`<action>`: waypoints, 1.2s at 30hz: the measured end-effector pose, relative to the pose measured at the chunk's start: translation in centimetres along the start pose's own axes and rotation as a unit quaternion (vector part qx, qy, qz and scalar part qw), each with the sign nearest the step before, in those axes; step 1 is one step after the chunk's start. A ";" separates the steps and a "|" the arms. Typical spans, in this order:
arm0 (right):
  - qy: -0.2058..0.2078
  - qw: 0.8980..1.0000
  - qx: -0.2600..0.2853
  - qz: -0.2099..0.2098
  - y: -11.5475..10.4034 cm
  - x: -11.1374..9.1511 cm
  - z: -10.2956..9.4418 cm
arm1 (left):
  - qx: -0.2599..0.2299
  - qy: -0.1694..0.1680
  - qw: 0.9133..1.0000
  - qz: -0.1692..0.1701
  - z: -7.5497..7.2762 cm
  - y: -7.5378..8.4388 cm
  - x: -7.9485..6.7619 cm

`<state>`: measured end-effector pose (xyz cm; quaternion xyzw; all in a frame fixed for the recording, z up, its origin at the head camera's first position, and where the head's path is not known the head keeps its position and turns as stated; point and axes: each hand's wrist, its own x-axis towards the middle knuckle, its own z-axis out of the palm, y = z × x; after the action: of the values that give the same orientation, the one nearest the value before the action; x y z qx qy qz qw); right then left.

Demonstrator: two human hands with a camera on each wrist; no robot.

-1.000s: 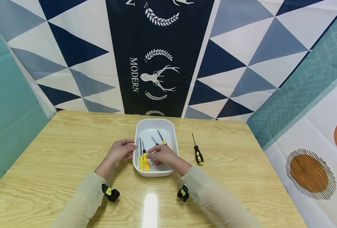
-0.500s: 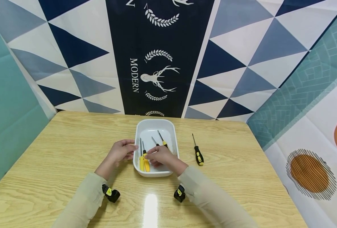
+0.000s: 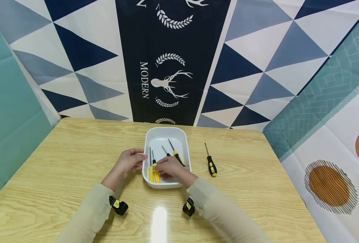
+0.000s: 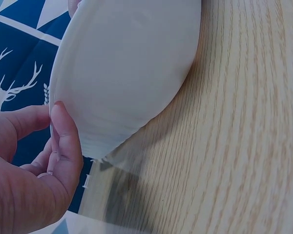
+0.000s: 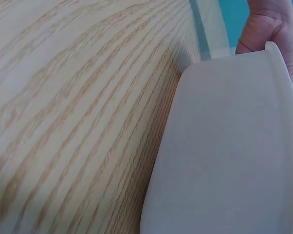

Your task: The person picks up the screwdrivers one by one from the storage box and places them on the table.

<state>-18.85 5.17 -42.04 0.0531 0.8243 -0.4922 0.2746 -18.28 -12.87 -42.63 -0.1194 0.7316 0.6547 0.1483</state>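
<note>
A white plastic tray (image 3: 181, 135) stands on the table, holding several screwdrivers. My left hand (image 3: 129, 161) pinches the tray's left rim; in the left wrist view, its thumb and forefinger meet on the white wall (image 4: 127, 63). My right hand (image 3: 171, 167) reaches inside, its curled fingers at the handle of a screwdriver with a yellow grip and black collar (image 3: 157, 178). A slimmer yellow-handled screwdriver (image 3: 150, 173) lies just left of it. A black-and-yellow screwdriver (image 3: 177, 156) leans at the right, and another shaft (image 3: 165, 149) is partly hidden by my hand.
One more black-and-yellow screwdriver (image 3: 211, 166) lies on the wooden table (image 3: 243, 189), right of the tray. A patterned cloth wall (image 3: 170, 84) rises behind the table's back edge. The right wrist view shows mainly the tray's outer side (image 5: 219, 146).
My right hand and forearm have shifted slightly left, so more of the right-hand screwdriver's handle shows. The left hand and the tray stay practically in place.
</note>
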 end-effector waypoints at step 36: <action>0.050 0.995 -0.084 -0.017 -0.2 0.4 0.9 | -0.014 -0.009 1.000 0.003 0.0 0.2 0.0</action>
<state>-18.89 4.27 -42.43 0.0406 0.8762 -0.4224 0.2285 -18.35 -12.81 -42.42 -0.1134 0.7214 0.6661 0.1518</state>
